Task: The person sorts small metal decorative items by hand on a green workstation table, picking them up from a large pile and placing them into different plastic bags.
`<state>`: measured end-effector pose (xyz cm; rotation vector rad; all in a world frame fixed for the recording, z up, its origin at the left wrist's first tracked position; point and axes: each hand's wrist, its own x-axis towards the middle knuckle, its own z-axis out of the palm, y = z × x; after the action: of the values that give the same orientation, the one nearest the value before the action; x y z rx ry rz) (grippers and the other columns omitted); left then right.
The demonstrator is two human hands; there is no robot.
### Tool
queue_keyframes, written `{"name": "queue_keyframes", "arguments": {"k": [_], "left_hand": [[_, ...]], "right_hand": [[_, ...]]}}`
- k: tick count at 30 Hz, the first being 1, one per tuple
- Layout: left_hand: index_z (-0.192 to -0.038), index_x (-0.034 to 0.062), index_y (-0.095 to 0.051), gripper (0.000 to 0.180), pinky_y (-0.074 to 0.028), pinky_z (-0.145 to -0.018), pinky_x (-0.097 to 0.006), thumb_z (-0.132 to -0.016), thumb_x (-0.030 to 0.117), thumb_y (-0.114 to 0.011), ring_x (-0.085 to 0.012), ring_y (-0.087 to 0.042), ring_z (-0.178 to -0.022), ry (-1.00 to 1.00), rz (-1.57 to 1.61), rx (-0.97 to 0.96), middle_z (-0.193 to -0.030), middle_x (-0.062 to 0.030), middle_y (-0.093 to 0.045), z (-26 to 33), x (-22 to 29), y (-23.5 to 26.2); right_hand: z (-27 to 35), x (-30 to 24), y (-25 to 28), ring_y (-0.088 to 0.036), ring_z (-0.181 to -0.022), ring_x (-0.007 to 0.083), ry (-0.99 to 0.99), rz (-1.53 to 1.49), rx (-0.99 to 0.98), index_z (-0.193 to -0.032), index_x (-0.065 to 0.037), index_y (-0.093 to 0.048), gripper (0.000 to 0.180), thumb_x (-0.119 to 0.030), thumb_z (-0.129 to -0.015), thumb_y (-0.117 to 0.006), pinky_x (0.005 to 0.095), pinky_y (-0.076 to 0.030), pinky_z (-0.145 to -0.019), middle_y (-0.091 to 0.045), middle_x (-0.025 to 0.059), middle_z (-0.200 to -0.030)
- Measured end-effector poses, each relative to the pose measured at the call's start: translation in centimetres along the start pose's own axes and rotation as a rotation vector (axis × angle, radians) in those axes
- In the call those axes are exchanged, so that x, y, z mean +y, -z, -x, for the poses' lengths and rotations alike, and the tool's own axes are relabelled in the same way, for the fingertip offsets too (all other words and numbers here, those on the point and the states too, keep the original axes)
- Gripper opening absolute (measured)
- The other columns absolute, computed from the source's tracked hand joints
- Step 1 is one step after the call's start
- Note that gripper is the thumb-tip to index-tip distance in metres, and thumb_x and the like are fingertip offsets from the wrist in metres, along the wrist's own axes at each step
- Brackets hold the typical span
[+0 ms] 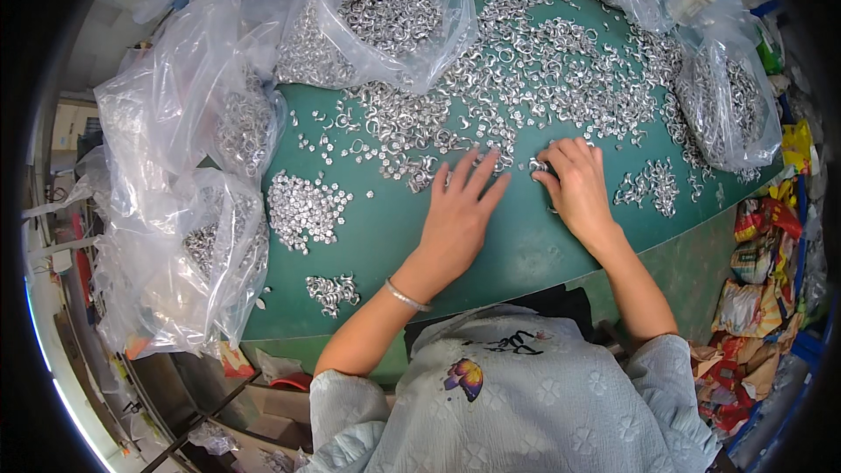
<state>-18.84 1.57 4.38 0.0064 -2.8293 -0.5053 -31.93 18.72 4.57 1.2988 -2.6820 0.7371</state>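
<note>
On a green tabletop (517, 267) lies a wide spread of small shiny silver metal pieces (569, 61), many of them curved or hook-shaped. My left hand (460, 219) rests palm down at the near edge of the spread, fingers apart, fingertips touching or just over several pieces. To its right, my right hand (578, 188) is curled, thumb and fingers closing around a small silver metal piece (536, 165) at the fingertips. Its palm side is hidden. A bracelet (407, 296) circles my left wrist.
Small rounded silver pieces (302, 210) form a pile at the left, with a smaller cluster (333, 293) nearer me. Another cluster (648, 186) lies right. Clear plastic bags of metal pieces stand at the back (451, 26), left (228, 298) and right (762, 136). Colourful packaging (749, 311) is beyond the table's right edge.
</note>
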Motion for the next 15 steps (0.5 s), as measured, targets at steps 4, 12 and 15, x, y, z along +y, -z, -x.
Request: {"name": "queue_keyframes", "arguments": {"k": [4, 12, 15], "left_hand": [[-0.127, 0.0069, -0.056, 0.049, -0.027, -0.108, -0.063, -0.079, -0.003, -0.053, -0.0383, -0.037, -0.134, 0.077, -0.161, -0.004, -0.144, -0.0109, -0.044, -0.3, -2.3, -0.9], [-0.116, 0.0044, -0.061, 0.036, -0.035, -0.1, -0.053, -0.08, 0.001, -0.061, -0.0323, -0.047, -0.122, -0.006, 0.16, 0.052, -0.133, -0.0127, -0.05, -1.5, 1.7, -1.9], [-0.115, 0.0048, -0.061, 0.036, -0.035, -0.097, -0.047, -0.079, 0.002, -0.063, -0.0306, -0.049, -0.117, -0.064, 0.022, 0.045, -0.13, -0.0118, -0.053, -3.2, 1.9, -2.2]], "right_hand": [[0.7, 1.1, 1.0, -0.055, -0.081, 0.0253, -0.049, -0.106, 0.08, -0.087, -0.006, -0.065, 0.014, -0.003, -0.076, -0.072, 0.036, -0.037, -0.077, -0.061, 0.0063, -0.085], [0.8, -0.4, 1.7, -0.055, -0.085, 0.0262, -0.022, -0.029, 0.106, -0.097, -0.005, -0.066, 0.024, -0.002, -0.074, -0.072, 0.0367, -0.038, -0.076, -0.062, 0.008, -0.09], [1.0, 0.8, 0.7, -0.056, -0.08, 0.0258, -0.044, -0.118, 0.081, -0.098, -0.006, -0.065, 0.026, -0.003, -0.074, -0.073, 0.0368, -0.038, -0.076, -0.061, 0.0066, -0.085]]}}
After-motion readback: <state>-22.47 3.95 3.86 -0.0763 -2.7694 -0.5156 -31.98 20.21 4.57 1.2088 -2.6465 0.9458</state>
